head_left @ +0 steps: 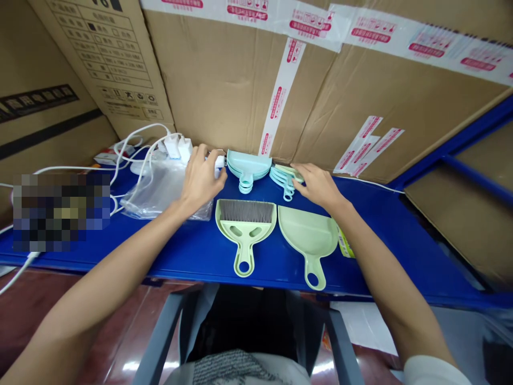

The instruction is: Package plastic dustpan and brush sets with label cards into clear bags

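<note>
My right hand (318,184) has thumb and fingers closed around the edge of a light green brush (289,170), which lies on a stack of light blue brushes (282,179). My left hand (201,174) hovers with fingers apart and curved, between a clear plastic bag and a stack of light blue dustpans (249,163); nothing shows in its grasp. Closer to me, a green hand brush (245,227) with grey bristles rests in a green dustpan (219,218). Beside it on the right lies a second green dustpan (308,232), with no brush in it.
Blue shelf (184,251) under everything, backed by a taped cardboard box (224,80). White chargers (176,147) and cables crowd the left, near the clear plastic bag (160,187). A yellow-green label (344,243) lies by my right forearm. A blue frame post (452,139) stands right.
</note>
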A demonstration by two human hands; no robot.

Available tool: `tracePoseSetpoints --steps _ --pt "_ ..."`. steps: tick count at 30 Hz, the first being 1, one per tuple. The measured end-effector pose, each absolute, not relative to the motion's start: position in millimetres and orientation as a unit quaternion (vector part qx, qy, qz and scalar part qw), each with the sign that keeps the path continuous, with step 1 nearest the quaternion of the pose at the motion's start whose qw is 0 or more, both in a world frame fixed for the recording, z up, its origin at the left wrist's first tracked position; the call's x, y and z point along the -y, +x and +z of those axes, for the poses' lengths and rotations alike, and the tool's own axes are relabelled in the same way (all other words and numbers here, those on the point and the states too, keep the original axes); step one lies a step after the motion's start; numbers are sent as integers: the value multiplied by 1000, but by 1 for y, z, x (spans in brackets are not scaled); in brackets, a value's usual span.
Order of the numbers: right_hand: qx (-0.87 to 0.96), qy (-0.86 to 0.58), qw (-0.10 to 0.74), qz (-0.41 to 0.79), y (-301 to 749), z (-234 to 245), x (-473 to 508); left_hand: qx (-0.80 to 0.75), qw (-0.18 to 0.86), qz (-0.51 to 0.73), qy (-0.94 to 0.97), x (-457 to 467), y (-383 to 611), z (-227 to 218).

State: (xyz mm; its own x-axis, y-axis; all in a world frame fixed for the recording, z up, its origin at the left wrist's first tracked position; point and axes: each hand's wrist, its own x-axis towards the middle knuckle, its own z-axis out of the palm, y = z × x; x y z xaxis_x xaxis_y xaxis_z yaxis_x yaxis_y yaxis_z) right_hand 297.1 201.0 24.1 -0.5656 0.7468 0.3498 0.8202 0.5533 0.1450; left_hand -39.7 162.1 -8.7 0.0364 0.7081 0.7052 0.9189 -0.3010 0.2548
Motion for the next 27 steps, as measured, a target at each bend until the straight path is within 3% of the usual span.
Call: tracePoseSetpoints --steps 7,12,16,22,27 --pt "851 -488 62 -184 298 28 -214 532 138 -395 -736 -158 -34 -8" --pt "847 -453 163 -224 311 47 -155 531 140 -399 -735 -158 -34 -8" --pt "855 -384 224 -268 327 34 -63 529 132 -402 -736 -158 -34 -8" --pt "889 -317 150 -294 333 -11 11 525 119 -402 -740 -156 -29 -10" --pt "908 -342 99 -222 334 -17 13 535 120 -400 -735 -154 -26 -11"
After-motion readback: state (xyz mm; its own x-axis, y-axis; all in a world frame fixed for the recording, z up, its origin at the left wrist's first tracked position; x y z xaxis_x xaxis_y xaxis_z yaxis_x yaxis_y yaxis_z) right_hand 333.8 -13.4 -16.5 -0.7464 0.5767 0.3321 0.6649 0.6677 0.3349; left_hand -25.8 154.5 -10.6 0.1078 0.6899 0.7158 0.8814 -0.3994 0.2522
